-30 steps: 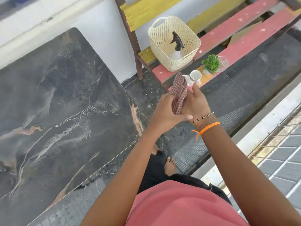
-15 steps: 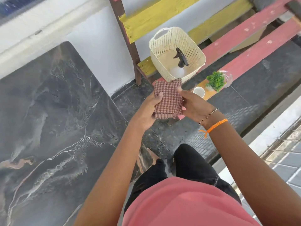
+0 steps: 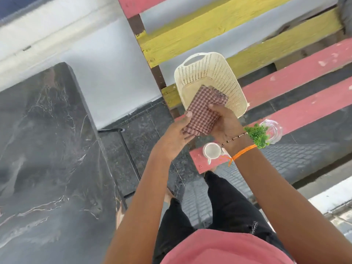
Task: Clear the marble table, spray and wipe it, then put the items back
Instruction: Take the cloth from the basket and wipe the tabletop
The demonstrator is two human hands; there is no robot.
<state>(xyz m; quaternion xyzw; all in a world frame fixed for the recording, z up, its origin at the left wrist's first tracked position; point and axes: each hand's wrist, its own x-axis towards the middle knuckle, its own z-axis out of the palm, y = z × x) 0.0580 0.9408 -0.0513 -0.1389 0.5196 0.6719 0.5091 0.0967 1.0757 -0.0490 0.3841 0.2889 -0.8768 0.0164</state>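
A folded red-and-white checked cloth (image 3: 204, 109) is held between both hands, its far end over the rim of a cream plastic basket (image 3: 224, 73) on the bench. My left hand (image 3: 175, 138) grips the cloth's near left edge, thumb on top. My right hand (image 3: 225, 121) grips its right side. The cloth hides the basket's inside, so the spray bottle is out of sight. A white cup (image 3: 212, 150) and a small green plant (image 3: 258, 135) sit on the bench by my right wrist. The dark marble table (image 3: 43, 149) lies bare at the left.
The red and yellow slatted bench (image 3: 304, 77) fills the upper right, with a clear glass dish (image 3: 274, 130) beside the plant. A white wall stands behind the table. My legs and feet are on the dark tiled floor (image 3: 133, 141) between table and bench.
Both hands have carried the folded cloth up and away to the basket, which it now partly covers. I have stepped closer to the bench, and the table has slid leftward in view.
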